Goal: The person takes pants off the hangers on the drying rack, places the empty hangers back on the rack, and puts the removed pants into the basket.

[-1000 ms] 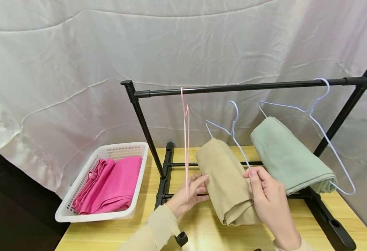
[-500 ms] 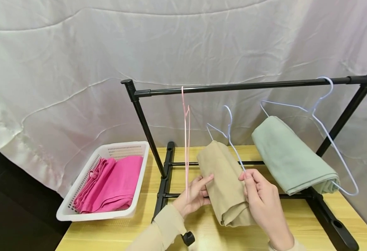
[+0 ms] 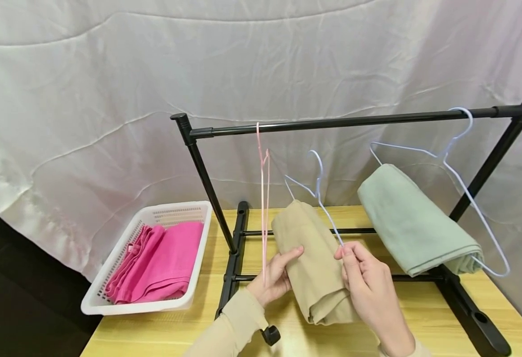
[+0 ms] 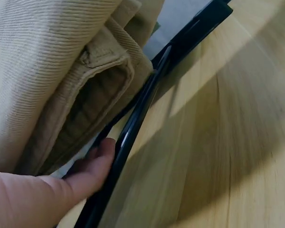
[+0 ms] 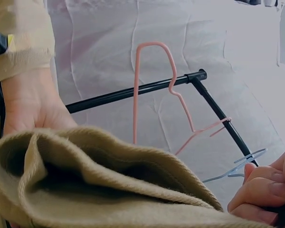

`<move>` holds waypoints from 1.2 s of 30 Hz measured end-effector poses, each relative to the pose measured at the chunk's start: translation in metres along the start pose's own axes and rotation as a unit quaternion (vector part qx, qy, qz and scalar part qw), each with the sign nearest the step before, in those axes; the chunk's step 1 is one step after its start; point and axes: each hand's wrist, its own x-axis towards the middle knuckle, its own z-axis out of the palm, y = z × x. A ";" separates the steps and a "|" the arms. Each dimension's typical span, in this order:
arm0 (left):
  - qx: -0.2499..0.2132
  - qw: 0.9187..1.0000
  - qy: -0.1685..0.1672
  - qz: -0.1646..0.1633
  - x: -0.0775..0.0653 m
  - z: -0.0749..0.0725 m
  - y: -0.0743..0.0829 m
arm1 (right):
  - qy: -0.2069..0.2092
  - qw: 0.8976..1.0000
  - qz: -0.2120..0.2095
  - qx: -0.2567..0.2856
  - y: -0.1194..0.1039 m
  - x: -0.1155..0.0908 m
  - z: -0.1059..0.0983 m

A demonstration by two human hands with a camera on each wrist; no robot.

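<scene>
A pair of tan trousers (image 3: 310, 263), folded, is draped over a pale blue hanger (image 3: 318, 192) held in front of the black rack, its hook off the rail. My right hand (image 3: 370, 285) pinches the hanger's right arm wire between thumb and fingertips. On the near-left side of the trousers, my left hand (image 3: 272, 280) holds the cloth, thumb on top and fingers partly hidden beneath. The left wrist view shows its thumb-side digit below a hemmed opening of the ribbed trousers (image 4: 52, 57). In the right wrist view, the folded cloth covers most of my left hand (image 5: 35, 107).
A pink hanger (image 3: 263, 198) hangs on the rail (image 3: 355, 120), in front of my left wrist. At right, another pale blue hanger (image 3: 470, 124) carries a folded green garment (image 3: 413, 223). A white basket (image 3: 142, 311) with folded pink cloth (image 3: 171, 263) stands left on the wooden table (image 3: 127, 337).
Both hands and the tan trousers on their hanger have shifted a little left and down. My left thumb has come onto the cloth, having been beside it a second ago.
</scene>
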 end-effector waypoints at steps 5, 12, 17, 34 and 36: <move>-0.022 0.999 -0.034 0.021 0.003 -0.005 -0.002 | -0.005 1.000 -0.008 0.003 0.001 -0.002 0.001; 0.005 0.999 -0.017 0.029 0.000 -0.011 0.001 | -0.004 1.000 -0.005 0.003 0.002 -0.001 0.001; 0.019 1.000 0.002 0.023 -0.007 -0.011 0.006 | -0.003 1.000 -0.002 -0.002 0.003 -0.001 0.002; -0.010 0.997 0.035 0.065 -0.022 -0.004 0.015 | -0.023 1.000 0.017 0.012 0.009 -0.004 0.007; -0.015 0.997 0.037 0.069 -0.023 -0.004 0.016 | -0.025 0.999 0.016 0.015 0.009 -0.004 0.008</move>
